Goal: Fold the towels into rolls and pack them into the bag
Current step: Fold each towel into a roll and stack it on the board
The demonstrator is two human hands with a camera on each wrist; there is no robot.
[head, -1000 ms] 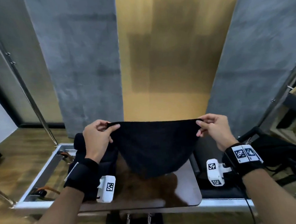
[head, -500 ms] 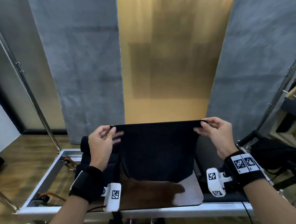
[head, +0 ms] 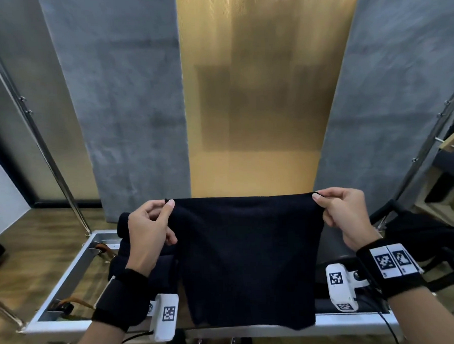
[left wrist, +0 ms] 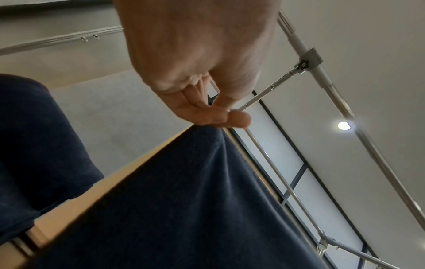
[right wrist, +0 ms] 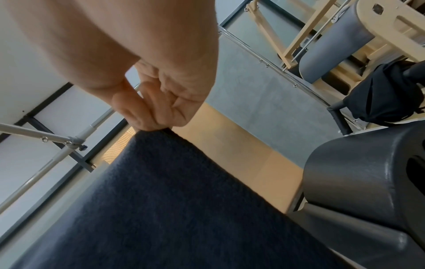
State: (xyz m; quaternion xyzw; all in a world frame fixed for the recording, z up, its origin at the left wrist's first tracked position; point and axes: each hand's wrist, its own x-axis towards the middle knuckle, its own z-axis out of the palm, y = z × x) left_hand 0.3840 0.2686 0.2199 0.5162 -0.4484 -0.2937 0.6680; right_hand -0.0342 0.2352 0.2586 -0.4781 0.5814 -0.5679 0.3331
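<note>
We hold a dark towel (head: pixel 247 260) up in front of us by its two top corners, so that its upper edge runs taut and level between our hands and the cloth hangs flat below, its bottom edge reaching down in front of the metal frame (head: pixel 68 275). Our left hand (head: pixel 150 233) pinches the left corner between thumb and forefinger, the other fingers curled loosely behind the cloth; the left wrist view shows the fingertips (left wrist: pixel 220 118) pressed together right on the gathered corner of the towel (left wrist: pixel 184 200). Our right hand (head: pixel 346 218) pinches the right corner the same way, and the right wrist view shows thumb and fingers (right wrist: pixel 147 116) closed on the edge of the towel (right wrist: pixel 184 200). Behind our left hand a stack of dark towels (head: pixel 123 230) lies on the frame, partly hidden by the wrist. Off to the right, beyond our right wrist, sits a black bag (head: pixel 421 235), well apart from the towel we hold; we cannot tell from here whether it is open
</note>
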